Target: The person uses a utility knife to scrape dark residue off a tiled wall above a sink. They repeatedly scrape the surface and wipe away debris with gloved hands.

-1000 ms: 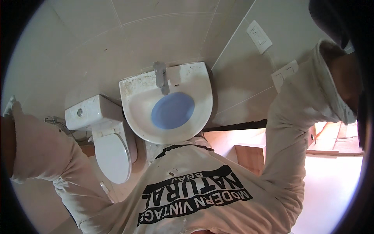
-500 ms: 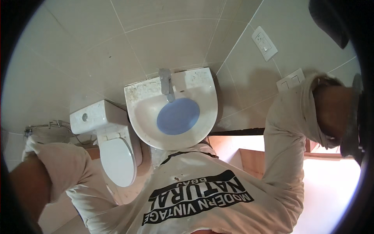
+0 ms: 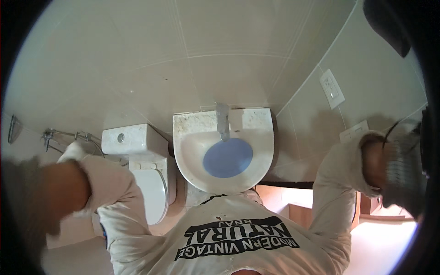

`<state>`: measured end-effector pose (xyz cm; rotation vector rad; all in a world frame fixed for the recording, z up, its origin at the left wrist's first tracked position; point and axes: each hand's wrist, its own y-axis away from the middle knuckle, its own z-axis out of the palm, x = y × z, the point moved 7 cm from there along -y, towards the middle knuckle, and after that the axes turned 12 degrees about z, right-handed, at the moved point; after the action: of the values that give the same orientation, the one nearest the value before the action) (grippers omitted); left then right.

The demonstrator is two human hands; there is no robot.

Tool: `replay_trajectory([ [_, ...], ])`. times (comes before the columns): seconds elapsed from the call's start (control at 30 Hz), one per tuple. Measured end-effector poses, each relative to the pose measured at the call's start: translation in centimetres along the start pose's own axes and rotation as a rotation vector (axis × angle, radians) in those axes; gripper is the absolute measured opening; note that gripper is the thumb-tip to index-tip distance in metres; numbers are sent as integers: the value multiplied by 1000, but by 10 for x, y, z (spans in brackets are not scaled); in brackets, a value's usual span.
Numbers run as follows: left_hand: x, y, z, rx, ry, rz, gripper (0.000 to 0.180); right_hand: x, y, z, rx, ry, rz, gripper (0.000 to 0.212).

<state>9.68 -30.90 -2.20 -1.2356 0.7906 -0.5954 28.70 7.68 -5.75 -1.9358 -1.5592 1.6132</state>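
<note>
Both my arms are raised and bent, in light sleeves pushed up the forearms. At the left rim, my left hand [image 3: 25, 201] appears as a dark grey, glove-like blur, and its fingers cannot be made out. My right hand [image 3: 403, 169], in a grey knitted glove, is cut off by the right rim beside a dark object with a thin cord; whether it touches that object is unclear. Below and between the arms stands a white washbasin [image 3: 190, 158] with a grey tap [image 3: 222, 121] and bluish water [image 3: 228, 158] in its bowl. Neither hand touches the basin.
A white toilet [image 3: 153, 195] with its lid down stands left of the basin. Pipe fittings [image 3: 68, 135] run along the wall beyond it. The right tiled wall carries a socket plate [image 3: 332, 89] and a switch plate [image 3: 354, 131]. A bright doorway [image 3: 385, 247] opens at lower right.
The view has tilted, so basin and toilet sit lower and further right. My gloved left hand has come into view at the left rim; more of the right glove shows.
</note>
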Motion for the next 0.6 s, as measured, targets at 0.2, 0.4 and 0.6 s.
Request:
replay_trajectory([
  [0.2,-196,201,-50,-109,-359,-552,75,54,54,41,76,-561,289,43],
  [0.4,-234,410,-14,-1176,-1405,-570,72,95,141,115,-205,-786,891,48],
  [0.6,-217,428,-4,-1164,-1296,-468,64,143,216,149,-308,-759,1040,46],
])
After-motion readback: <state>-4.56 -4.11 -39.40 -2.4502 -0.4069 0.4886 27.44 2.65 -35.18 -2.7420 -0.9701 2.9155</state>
